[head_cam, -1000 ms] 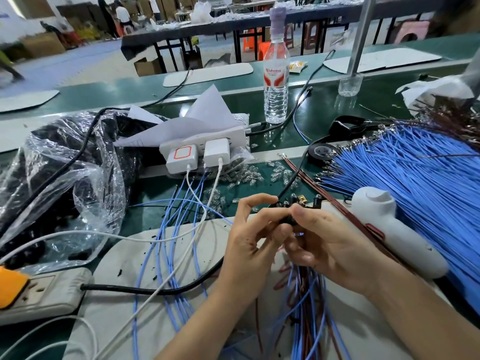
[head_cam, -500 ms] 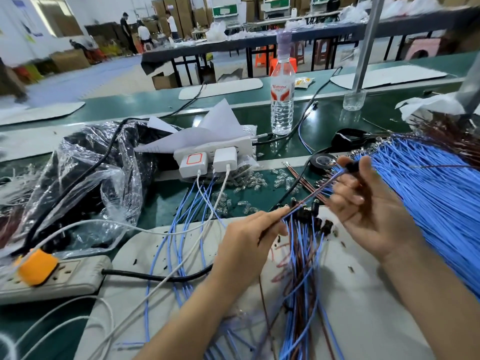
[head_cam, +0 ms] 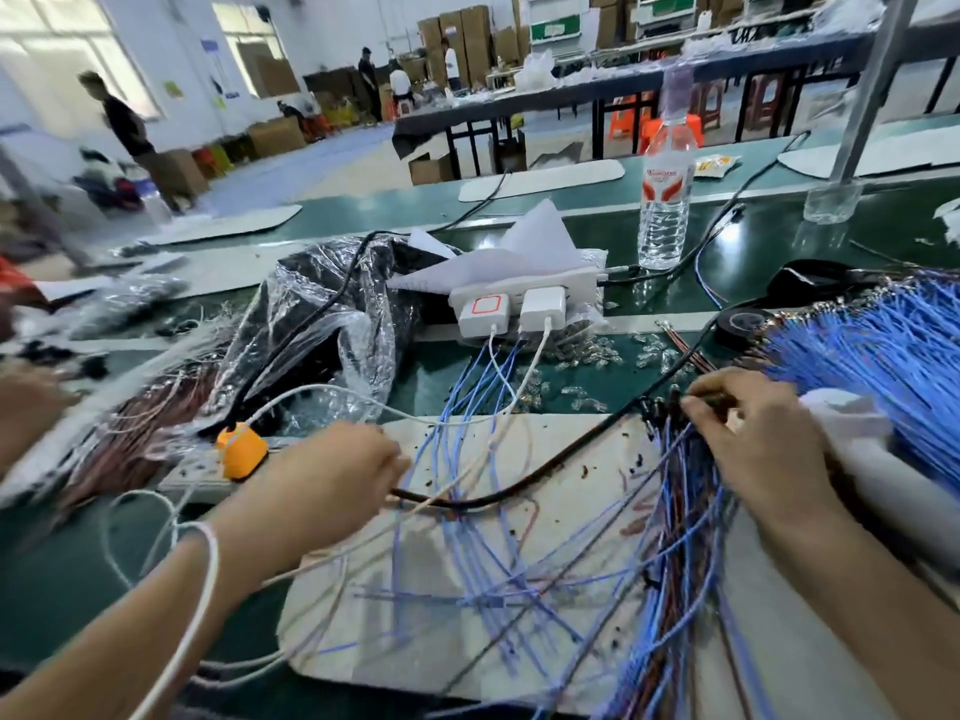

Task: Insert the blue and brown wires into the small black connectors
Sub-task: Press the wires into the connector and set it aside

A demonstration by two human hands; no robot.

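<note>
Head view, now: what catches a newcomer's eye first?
The dense fan of blue wires filling the right edge of the bench. Next, the tangle of blue and brown wires on the pale mat at centre, where the right hand pinches at the small black connectors. At left, an orange plug stands out beside the crinkled plastic bag.

A factory assembly hall: long green workbenches [head_cam: 571,210], stacked cartons [head_cam: 467,39] (wire bundles [head_cam: 872,356] everywhere).
</note>
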